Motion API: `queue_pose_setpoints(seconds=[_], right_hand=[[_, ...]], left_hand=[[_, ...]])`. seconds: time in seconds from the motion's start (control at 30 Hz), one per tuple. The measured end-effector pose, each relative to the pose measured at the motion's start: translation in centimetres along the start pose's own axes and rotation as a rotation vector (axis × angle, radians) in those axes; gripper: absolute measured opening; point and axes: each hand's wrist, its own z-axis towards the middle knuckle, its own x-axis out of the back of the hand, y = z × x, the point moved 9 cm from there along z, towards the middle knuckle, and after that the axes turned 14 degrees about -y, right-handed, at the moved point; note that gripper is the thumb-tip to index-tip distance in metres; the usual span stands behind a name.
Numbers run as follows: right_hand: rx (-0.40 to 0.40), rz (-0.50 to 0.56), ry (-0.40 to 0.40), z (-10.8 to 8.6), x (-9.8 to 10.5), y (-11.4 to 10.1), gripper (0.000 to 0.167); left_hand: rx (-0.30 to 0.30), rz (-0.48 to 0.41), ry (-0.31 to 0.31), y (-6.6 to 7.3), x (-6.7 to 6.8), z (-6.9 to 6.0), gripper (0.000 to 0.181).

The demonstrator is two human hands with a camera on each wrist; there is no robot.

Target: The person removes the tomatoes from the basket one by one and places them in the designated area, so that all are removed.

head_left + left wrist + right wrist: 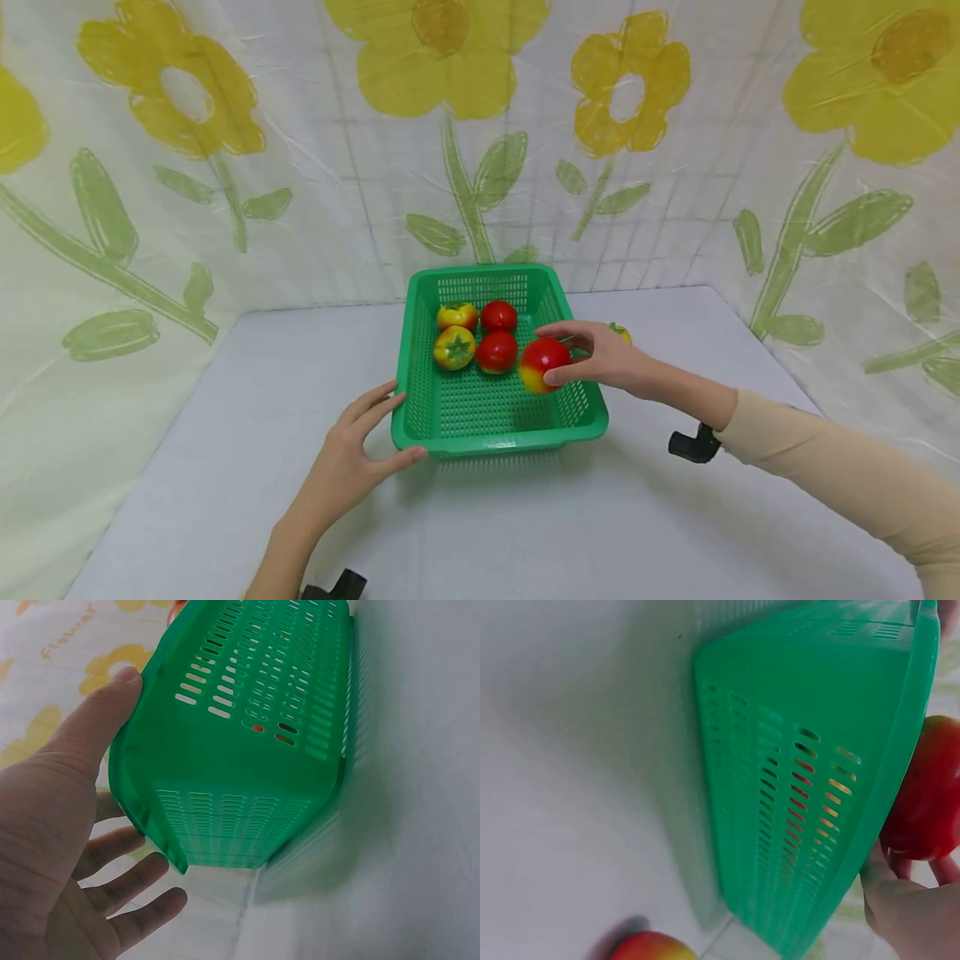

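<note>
A green plastic basket (495, 442) stands on the table with two red tomatoes (497, 352) and two yellow-and-red ones (454, 347) inside, toward its back left. My right hand (600, 357) holds another tomato (545, 365), red with a yellow underside, over the basket's right part. In the right wrist view this held tomato (930, 791) is just past the rim, partly cut off by the frame. At the basket's front left corner, my left hand (358, 450) touches the rim with spread, fairly straight fingers; its thumb (112, 712) lies along the rim in the left wrist view.
One more red-and-yellow tomato (651, 948) lies on the table outside the basket's right side, mostly hidden behind my right hand in the head view. Under everything is a pale table cover (225, 467). A flower-printed curtain (315, 167) hangs behind the table.
</note>
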Motion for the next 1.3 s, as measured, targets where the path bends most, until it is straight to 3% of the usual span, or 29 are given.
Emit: queue_pose_setpoints(seconds=[0.27, 0.53, 1.3], right_hand=[[0.023, -0.012, 0.005, -0.9, 0.6, -0.2, 0.06], [0.044, -0.012, 0.054, -2.2, 2.5, -0.5, 0.057], [0.105, -0.045, 0.201, -5.7, 7.2, 1.2, 0.057]], left_hand=[[0.003, 0.004, 0.002, 0.0, 0.0, 0.0, 0.079], [0.002, 0.006, 0.004, 0.1, 0.0, 0.0, 0.079], [-0.002, 0.018, 0.004, -0.1, -0.1, 0.0, 0.079]])
